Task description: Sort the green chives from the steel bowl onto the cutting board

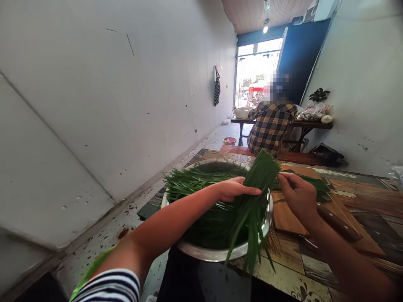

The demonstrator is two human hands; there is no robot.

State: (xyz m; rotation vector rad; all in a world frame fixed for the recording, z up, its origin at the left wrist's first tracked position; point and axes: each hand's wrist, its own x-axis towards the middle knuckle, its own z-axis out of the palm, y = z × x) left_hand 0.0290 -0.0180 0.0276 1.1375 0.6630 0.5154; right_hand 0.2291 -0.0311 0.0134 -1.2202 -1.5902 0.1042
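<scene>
My left hand grips a thick bunch of garlic chives, thumb across the front. The bunch is tilted, its even ends up and its loose leaves hanging over the rim of a large metal bowl. At the upper right edge of the bunch, my right hand has its thumb and index finger pinched on the chives. More garlic chives fill the bowl below my left forearm. Behind my right hand, another pile of chives lies on a wooden cutting board.
A knife with a brown handle lies on the board beside my right wrist. The patterned wooden table extends to the right. Ahead, a person in a plaid shirt sits at another table with a white basin. A wall runs along the left.
</scene>
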